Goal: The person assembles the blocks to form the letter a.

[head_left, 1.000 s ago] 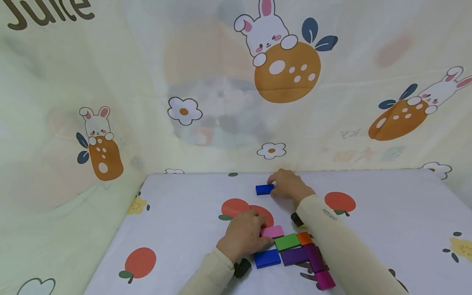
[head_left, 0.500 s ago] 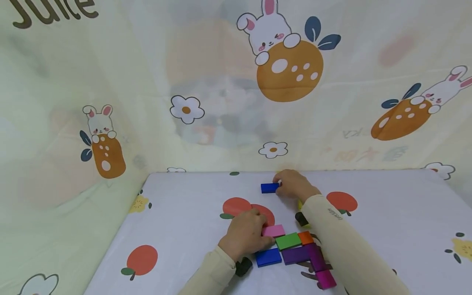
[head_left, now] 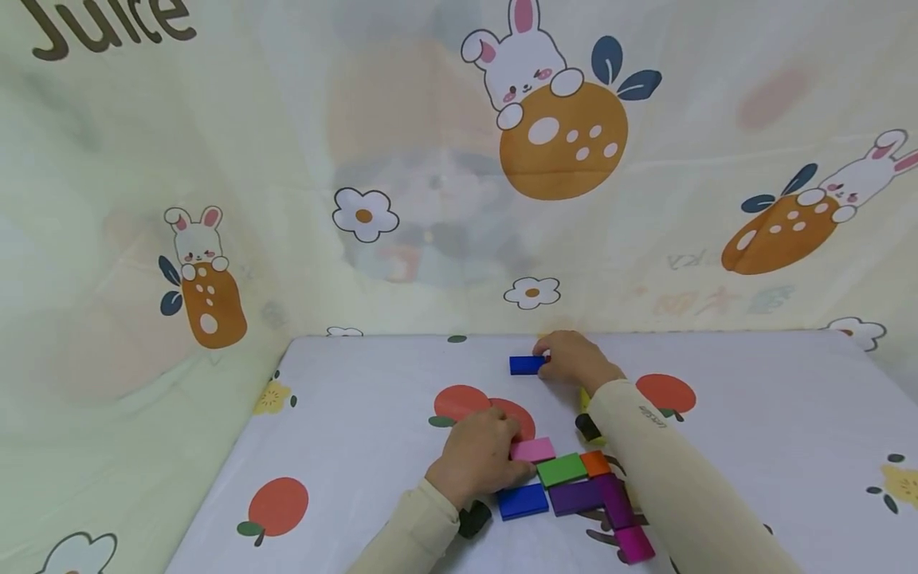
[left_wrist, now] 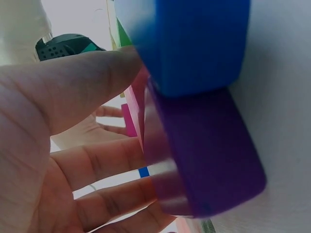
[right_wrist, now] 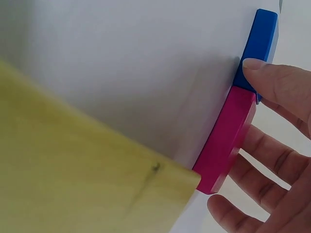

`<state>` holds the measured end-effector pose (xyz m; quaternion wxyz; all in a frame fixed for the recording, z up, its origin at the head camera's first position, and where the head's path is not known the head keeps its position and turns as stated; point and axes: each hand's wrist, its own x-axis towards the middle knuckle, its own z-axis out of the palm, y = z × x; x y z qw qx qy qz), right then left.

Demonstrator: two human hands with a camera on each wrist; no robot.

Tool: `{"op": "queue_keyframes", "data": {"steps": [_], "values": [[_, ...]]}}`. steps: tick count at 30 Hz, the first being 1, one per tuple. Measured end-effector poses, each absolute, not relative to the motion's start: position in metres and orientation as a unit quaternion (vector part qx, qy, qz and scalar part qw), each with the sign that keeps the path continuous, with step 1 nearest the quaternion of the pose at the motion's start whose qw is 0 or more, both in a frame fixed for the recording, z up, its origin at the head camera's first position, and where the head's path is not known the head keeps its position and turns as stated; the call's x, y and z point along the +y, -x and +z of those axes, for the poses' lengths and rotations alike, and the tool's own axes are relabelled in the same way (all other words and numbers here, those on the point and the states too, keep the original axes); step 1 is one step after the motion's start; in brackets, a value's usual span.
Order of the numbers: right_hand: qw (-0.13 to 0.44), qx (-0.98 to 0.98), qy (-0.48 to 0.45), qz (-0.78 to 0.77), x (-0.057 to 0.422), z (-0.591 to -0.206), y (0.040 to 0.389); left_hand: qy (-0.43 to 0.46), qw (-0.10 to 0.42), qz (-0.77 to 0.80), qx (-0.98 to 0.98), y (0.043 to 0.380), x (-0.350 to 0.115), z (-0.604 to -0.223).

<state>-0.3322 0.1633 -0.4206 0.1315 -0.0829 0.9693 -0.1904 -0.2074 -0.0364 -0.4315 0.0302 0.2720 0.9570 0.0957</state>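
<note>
1. Your far blue block (head_left: pixel 527 365) was glossy and slim, lying near the back edge of the counter (head_left: pixel 358 446), end to end with a magenta block (right_wrist: pixel 226 141).
2. Your right hand (head_left: pixel 579 363) pinched that blue one, thumb on its face, index finger behind.
3. Your left hand (head_left: pixel 479 454) had thumb and fingers apart at the front group; can't tell if it gripped anything. A purple block (left_wrist: pixel 209 150) sat at its fingers.
4. Front group, head view: one near blue block (head_left: pixel 523 502), one pink block (head_left: pixel 533 450), one green block (head_left: pixel 562 470), one orange block (head_left: pixel 594 463), two violet blocks (head_left: pixel 576 497), one end magenta block (head_left: pixel 634 545).
5. One yellow piece (right_wrist: pixel 97 160) was partly hidden by your sleeve.
6. Your counter was white with fruit prints; pale backdrop (head_left: pixel 423 307) behind, printed with rabbits and flowers.
</note>
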Motion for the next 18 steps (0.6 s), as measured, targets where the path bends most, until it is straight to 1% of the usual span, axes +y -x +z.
{"op": "queue_keyframes", "data": {"steps": [18], "values": [[0.127, 0.968, 0.087, -0.196, 0.1663, -0.4204, 0.3297, -0.273, 0.033, 0.084, 0.958, 0.2066, -0.0366, -0.4305]]}}
